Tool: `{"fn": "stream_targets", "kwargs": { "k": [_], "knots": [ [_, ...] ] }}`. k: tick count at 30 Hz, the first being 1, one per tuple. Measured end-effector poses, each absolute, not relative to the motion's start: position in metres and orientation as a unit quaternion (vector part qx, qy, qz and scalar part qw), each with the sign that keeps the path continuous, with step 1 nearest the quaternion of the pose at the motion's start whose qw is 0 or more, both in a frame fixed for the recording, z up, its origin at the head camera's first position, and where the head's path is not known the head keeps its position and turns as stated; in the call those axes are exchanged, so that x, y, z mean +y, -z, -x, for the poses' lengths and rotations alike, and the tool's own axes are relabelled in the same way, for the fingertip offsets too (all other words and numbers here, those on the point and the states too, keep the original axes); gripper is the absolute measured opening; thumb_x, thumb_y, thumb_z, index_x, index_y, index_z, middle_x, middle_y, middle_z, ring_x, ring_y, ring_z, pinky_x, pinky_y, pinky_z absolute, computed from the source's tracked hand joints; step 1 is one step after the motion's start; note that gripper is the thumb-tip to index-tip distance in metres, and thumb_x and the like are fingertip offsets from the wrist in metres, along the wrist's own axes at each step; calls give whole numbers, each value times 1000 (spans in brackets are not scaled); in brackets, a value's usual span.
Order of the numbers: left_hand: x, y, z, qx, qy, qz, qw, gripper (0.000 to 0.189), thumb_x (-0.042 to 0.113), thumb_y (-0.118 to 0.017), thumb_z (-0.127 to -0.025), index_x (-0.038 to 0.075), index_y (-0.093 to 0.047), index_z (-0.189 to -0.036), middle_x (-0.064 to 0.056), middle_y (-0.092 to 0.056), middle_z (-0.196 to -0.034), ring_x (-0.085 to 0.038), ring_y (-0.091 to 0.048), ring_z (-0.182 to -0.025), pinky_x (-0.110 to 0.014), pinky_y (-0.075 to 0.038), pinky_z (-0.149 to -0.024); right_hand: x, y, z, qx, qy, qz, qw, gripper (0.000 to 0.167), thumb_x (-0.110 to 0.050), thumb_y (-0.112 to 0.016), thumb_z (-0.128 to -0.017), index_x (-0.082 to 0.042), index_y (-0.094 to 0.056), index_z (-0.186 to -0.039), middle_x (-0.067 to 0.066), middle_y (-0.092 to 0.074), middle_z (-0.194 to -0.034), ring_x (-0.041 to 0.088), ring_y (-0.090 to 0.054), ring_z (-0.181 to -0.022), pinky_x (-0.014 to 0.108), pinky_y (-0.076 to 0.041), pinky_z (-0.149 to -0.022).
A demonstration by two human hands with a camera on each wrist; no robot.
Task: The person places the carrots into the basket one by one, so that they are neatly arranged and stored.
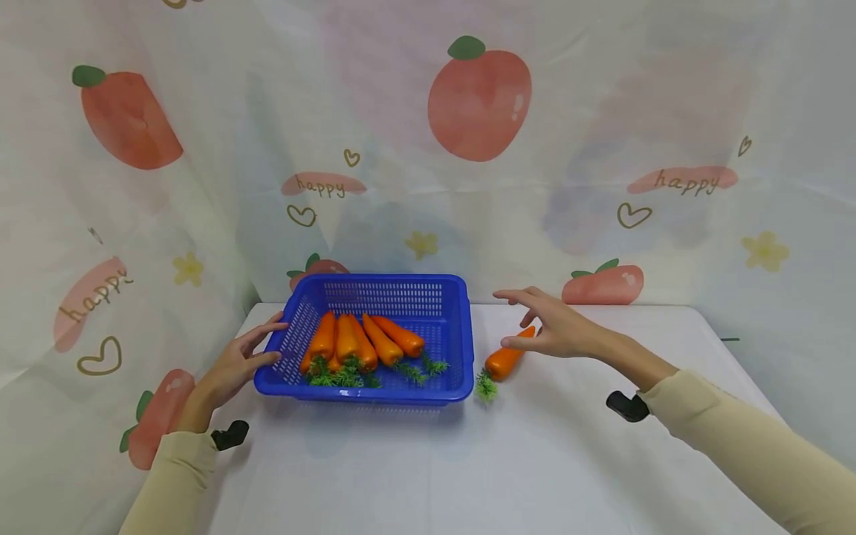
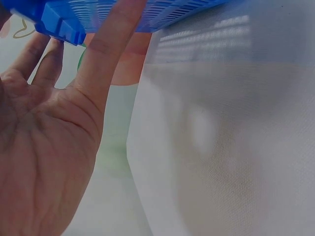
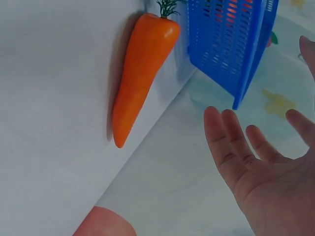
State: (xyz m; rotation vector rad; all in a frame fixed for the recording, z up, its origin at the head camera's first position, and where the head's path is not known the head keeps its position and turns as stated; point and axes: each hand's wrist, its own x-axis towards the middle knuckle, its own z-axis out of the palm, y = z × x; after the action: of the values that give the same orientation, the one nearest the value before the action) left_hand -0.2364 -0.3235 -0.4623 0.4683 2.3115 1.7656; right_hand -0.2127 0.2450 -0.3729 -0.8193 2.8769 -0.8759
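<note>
A blue plastic basket point(image 1: 401, 401) stands on the table with several orange carrots point(image 1: 401, 338) in it, their green leafy tops toward the front. My left hand point(image 1: 230, 364) is at the basket's left side, fingertips at the rim; the left wrist view shows its fingers stretched out along the blue wall point(image 2: 167, 14). One more carrot point(image 1: 504, 362) lies on the table just right of the basket, leafy end nearest me. Over it hovers my right hand point(image 1: 558, 323), fingers spread and nothing in them. In the right wrist view this carrot point(image 3: 142, 73) lies apart from the fingers.
A white cloth covers the table point(image 1: 428, 475). Behind it and along the left hangs a curtain point(image 1: 388, 89) printed with fruit, hearts and flowers. Each wrist carries a small black device, one at the left cuff point(image 1: 230, 435) and one at the right point(image 1: 627, 406).
</note>
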Motion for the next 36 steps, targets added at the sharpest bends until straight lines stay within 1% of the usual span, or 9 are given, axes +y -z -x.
{"fn": "stream_targets", "kwargs": {
  "k": [5,13,20,24,27,30,33,36],
  "knots": [
    [-321,459,234,781,-597,-159,96,58,13,-61,-103,8,-40,-156,-3,-7,-174,-53,-15,-151,-33,-60,-88,246,382,214,924,280,260,5,79,-44,-80,-88,-17,-47,-154,19,-56,-137,32,-66,-101,37,-59,-77],
    [-319,457,232,779,-599,-156,98,58,13,-62,-103,8,-40,-156,-3,-7,-174,-51,-16,-151,-35,-60,-88,243,398,214,923,307,233,-2,78,-41,-80,-89,-15,-46,-154,21,-54,-137,36,-65,-104,49,-60,-82],
    [-322,459,232,779,-600,-156,99,59,13,-61,-103,8,-39,-157,-3,-7,-174,-52,-17,-150,-33,-60,-88,239,424,217,926,335,176,-21,73,-42,-79,-90,-12,-49,-150,25,-54,-135,39,-64,-102,46,-58,-81],
    [-323,460,233,780,-597,-159,98,59,13,-61,-103,8,-38,-157,-3,-7,-174,-52,-17,-150,-33,-60,-88,237,438,216,930,339,136,-28,73,-42,-78,-90,-9,-50,-149,28,-54,-133,36,-62,-96,46,-57,-81],
    [-323,460,233,780,-598,-156,99,60,14,-61,-103,9,-38,-157,-2,-7,-174,-51,-19,-150,-34,-60,-88,235,447,215,933,344,106,-23,72,-42,-76,-91,-9,-49,-149,30,-51,-133,33,-60,-96,47,-57,-83],
    [-323,461,234,779,-600,-153,99,60,14,-62,-102,9,-39,-157,-1,-8,-174,-50,-19,-150,-35,-60,-89,232,454,215,934,348,80,-23,71,-42,-75,-92,-8,-48,-148,33,-49,-132,35,-58,-99,52,-55,-87],
    [-324,462,235,780,-598,-155,98,60,15,-61,-103,9,-38,-157,-1,-8,-174,-51,-18,-150,-35,-60,-89,228,460,214,935,348,54,-27,69,-41,-75,-93,-5,-49,-146,34,-48,-131,41,-55,-106,57,-52,-93],
    [-324,463,235,780,-598,-156,98,60,15,-62,-103,10,-39,-157,0,-8,-174,-51,-18,-150,-35,-60,-89,226,463,214,938,345,29,-30,69,-41,-74,-94,-3,-48,-146,35,-46,-134,45,-51,-115,59,-49,-98]
  ]
}}
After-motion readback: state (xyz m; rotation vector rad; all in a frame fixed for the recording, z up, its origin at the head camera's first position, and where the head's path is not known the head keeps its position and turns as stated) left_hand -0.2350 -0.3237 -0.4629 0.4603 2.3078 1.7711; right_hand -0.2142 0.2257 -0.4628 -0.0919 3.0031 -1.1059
